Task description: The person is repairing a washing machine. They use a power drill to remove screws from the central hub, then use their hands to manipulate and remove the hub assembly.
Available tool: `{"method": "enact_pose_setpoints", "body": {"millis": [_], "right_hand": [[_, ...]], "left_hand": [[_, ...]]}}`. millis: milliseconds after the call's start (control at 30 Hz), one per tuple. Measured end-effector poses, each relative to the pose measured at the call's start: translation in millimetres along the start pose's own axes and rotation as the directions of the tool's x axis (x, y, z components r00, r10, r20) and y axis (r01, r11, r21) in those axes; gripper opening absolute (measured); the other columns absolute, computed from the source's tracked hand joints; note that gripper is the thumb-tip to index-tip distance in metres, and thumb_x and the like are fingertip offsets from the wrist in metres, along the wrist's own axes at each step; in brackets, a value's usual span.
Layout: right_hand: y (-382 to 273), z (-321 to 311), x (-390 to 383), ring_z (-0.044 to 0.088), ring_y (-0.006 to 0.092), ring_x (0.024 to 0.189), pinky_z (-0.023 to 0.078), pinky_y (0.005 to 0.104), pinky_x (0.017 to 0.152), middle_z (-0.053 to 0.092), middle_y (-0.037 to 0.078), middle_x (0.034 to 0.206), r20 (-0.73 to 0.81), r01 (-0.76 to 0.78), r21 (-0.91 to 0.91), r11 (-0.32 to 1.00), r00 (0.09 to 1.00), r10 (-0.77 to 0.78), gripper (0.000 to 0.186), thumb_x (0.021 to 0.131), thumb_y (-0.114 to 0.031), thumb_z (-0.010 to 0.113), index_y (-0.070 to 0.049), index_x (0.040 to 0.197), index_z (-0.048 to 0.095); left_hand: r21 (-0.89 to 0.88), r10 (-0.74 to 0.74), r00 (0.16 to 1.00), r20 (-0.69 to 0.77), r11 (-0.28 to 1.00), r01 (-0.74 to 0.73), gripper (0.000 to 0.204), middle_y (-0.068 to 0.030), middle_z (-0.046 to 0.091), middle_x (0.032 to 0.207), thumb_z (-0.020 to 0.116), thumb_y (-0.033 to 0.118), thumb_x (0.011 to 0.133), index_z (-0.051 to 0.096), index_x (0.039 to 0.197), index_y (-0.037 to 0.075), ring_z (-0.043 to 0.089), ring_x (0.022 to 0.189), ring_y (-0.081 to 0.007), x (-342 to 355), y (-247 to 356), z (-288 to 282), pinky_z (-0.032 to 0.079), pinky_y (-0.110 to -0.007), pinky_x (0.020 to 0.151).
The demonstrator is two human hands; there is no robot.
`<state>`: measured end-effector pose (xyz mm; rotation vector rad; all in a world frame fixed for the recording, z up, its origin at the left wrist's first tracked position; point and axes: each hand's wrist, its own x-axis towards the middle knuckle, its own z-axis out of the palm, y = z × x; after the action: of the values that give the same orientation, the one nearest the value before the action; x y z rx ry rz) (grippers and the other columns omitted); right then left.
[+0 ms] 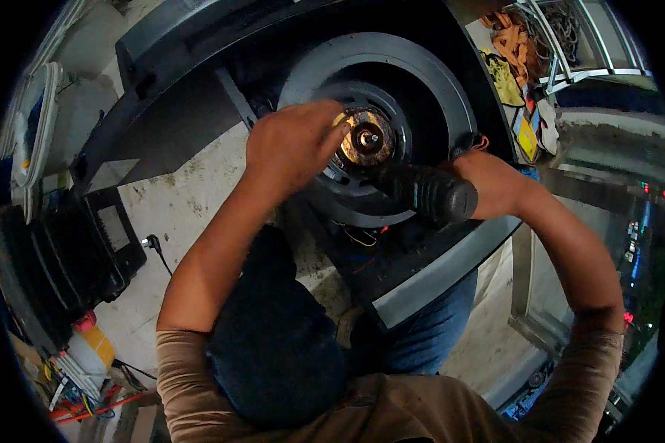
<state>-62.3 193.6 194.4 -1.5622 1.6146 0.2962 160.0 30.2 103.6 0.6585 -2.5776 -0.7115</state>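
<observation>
In front of me lies a big dark housing with a grey circular ring (451, 81) and a recessed black well. At its centre is a worn, brass-coloured disc (377, 151) with a metal shaft end in the middle. My left hand (292, 144) is bent over the disc's left edge, thumb and fingers drawn together; what they pinch, if anything, is hidden. My right hand (491, 181) grips a black power tool (428, 193) with a thick rounded body, its far end reaching toward the disc. The fingers of that hand are partly hidden behind the tool.
A black plastic case (55, 262) and a plug with a cord (152, 242) lie on the dirty pale floor at left. Loose tools (81, 376) sit lower left. Orange straps (511, 44), yellow gloves (501, 77) and a metal frame (595, 74) are at upper right.
</observation>
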Motion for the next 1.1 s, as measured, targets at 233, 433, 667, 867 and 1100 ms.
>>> {"method": "enact_pose_setpoints", "body": {"millis": [233, 433, 667, 867, 1100], "right_hand": [[-14, 1, -1, 0.062, 0.0399, 0.076, 0.050, 0.0449, 0.069, 0.063, 0.021, 0.076, -0.046, 0.078, -0.027, 0.997, 0.996, -0.079, 0.034, 0.063, -0.031, 0.068, -0.002, 0.081, 0.063], [-12, -4, -2, 0.062, 0.0401, 0.079, 0.050, 0.0452, 0.071, 0.064, 0.022, 0.079, -0.003, 0.030, -0.032, 0.999, 1.000, -0.030, 0.036, 0.064, -0.033, 0.068, -0.003, 0.083, 0.064], [-12, -16, -11, 0.063, 0.0369, 0.088, 0.050, 0.0428, 0.079, 0.065, 0.020, 0.088, -0.163, 0.047, 0.051, 0.998, 0.986, -0.038, 0.036, 0.065, -0.027, 0.071, -0.002, 0.089, 0.064], [-25, -31, 12, 0.062, 0.0349, 0.090, 0.049, 0.0397, 0.083, 0.065, 0.018, 0.092, -0.230, 0.001, 0.324, 0.946, 0.970, 0.078, 0.034, 0.066, -0.013, 0.067, -0.003, 0.098, 0.060], [-14, -17, 28, 0.062, 0.0355, 0.090, 0.048, 0.0403, 0.083, 0.065, 0.019, 0.092, -0.275, -0.013, 0.273, 0.962, 0.957, 0.091, 0.033, 0.066, -0.013, 0.065, -0.003, 0.097, 0.060]], "left_hand": [[-0.019, -0.010, 1.000, -0.011, 1.000, 0.010, 0.023, -0.0078, 0.068, 0.095, 0.061, 0.027, 0.086, 0.064, 0.105, 0.013, 0.066, 0.083, -0.0262, -2, 2, 0, 0.051, -0.037, 0.070], [-0.068, -0.011, 0.983, -0.184, 0.998, -0.001, 0.019, -0.0082, 0.068, 0.096, 0.056, 0.020, 0.089, 0.063, 0.106, 0.013, 0.065, 0.086, -0.0278, -4, -4, 6, 0.050, -0.036, 0.073], [-0.088, -0.030, 0.942, -0.334, 0.996, 0.001, 0.022, -0.0086, 0.067, 0.096, 0.051, 0.008, 0.090, 0.058, 0.111, 0.012, 0.064, 0.088, -0.0285, -6, -12, 7, 0.049, -0.036, 0.074], [-0.112, -0.084, 0.948, -0.306, 0.992, 0.051, 0.023, -0.0072, 0.068, 0.094, 0.053, 0.006, 0.089, 0.059, 0.110, 0.013, 0.065, 0.086, -0.0276, -7, -11, 7, 0.050, -0.036, 0.072], [-0.122, -0.054, 0.939, -0.340, 0.992, 0.013, 0.022, -0.0061, 0.068, 0.091, 0.054, 0.006, 0.088, 0.059, 0.108, 0.013, 0.065, 0.083, -0.0263, -5, -14, 8, 0.050, -0.035, 0.070]]}}
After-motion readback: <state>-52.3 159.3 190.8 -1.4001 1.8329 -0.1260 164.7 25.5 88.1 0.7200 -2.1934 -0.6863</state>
